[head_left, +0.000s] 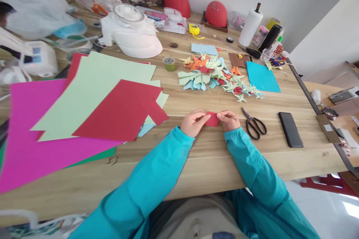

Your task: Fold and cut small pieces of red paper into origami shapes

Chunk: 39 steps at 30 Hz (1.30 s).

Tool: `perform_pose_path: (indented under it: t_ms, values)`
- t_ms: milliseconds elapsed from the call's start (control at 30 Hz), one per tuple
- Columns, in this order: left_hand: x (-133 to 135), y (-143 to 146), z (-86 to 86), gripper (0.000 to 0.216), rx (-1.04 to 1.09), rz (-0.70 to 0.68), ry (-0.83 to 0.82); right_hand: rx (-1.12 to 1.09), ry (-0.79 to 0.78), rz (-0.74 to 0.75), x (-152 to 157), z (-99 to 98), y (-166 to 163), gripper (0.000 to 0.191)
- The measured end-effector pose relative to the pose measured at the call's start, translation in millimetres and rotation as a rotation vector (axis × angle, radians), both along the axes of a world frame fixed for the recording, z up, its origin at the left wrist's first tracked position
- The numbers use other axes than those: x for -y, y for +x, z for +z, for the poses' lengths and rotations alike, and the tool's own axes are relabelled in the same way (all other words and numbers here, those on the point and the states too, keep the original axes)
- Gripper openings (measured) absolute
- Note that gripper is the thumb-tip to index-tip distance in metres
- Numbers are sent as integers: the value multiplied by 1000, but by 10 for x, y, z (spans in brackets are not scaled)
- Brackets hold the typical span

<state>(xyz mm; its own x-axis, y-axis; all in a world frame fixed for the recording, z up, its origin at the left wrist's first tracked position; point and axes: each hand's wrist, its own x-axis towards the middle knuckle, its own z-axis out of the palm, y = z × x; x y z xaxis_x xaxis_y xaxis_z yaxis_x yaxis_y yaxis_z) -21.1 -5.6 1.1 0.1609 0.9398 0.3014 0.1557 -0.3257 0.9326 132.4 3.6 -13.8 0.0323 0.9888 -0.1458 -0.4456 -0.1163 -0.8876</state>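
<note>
A small red piece of paper (212, 120) is held between my two hands, just above or on the wooden table; whether it is folded I cannot tell. My left hand (194, 122) pinches its left edge between thumb and fingers. On the other edge, my right hand (229, 120) grips the upper right corner in the same way. To the right of that hand lie black-handled scissors (254, 124). Beyond both hands is a heap of folded paper stars and other folded pieces (202, 73) in pale green, orange, red and light blue.
Large sheets of red paper (120, 114), pale green paper (95, 82) and magenta paper (36, 119) overlap at left. A black phone (290, 129) lies right. Behind are a turquoise square (263, 76), a small cup (169, 64), a yellow tape measure (194, 29) and a white cap (134, 37).
</note>
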Motion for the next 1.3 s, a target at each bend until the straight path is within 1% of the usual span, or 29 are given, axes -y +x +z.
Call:
perform_pose_path:
  t_ms: [100, 200, 267, 367, 433, 567, 700, 900, 1067, 1167, 1233, 1300]
  values:
    - [-2, 6, 0, 25, -36, -13, -7, -50, -29, -8, 5, 39, -16, 18]
    - [0, 15, -1, 29, -72, 25, 0, -73, -47, -7, 3, 52, -17, 19]
    - [7, 23, -4, 29, -46, 4, -62, -108, -66, -16, -5, 51, -8, 20]
    - [23, 39, -14, 28, 17, -66, -211, -152, -92, -30, -21, 46, 15, 21]
    - [31, 47, -28, 28, -2, -73, -225, -161, -95, -20, -29, 43, 29, 20]
    - [28, 47, -56, 30, -156, -27, -96, -176, -105, -22, -30, 44, 36, 19]
    - [19, 32, -41, 32, -272, 1, 19, -175, -104, -28, -25, 41, 30, 18]
    - [14, 34, -27, 31, -369, 27, 181, -169, -116, -22, -26, 33, 34, 17]
    - [6, 28, -44, 30, -410, 16, 228, -167, -121, -26, -25, 44, 29, 18]
    - [16, 26, -29, 33, -354, 21, 168, -169, -119, -27, -27, 57, 27, 19]
    - [29, 33, -15, 32, -229, -6, 37, -177, -117, -25, -30, 60, 30, 20]
    - [41, 48, -8, 25, -54, -56, -149, -175, -109, -12, -32, 51, 33, 21]
